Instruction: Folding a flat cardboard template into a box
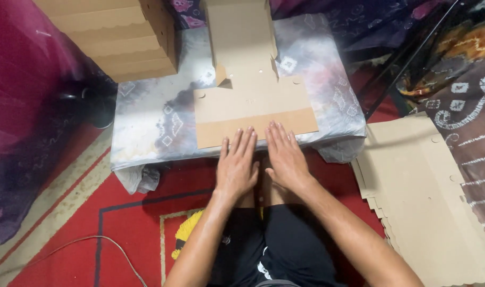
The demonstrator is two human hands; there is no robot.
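A flat brown cardboard box blank (250,90) lies on a low table covered with a grey patterned cloth (152,117). Its near flap (253,126) reaches the table's front edge. My left hand (236,165) lies flat, palm down, fingers together, its fingertips on that flap's near edge. My right hand (285,157) lies beside it in the same pose, fingertips touching the flap. Neither hand grips anything. My forearms reach out over my lap.
A stack of folded cardboard boxes (115,37) stands at the table's back left. A pile of flat cardboard blanks (428,196) lies on the floor to my right. A red carpet (125,223) with a thin cable (104,242) lies below.
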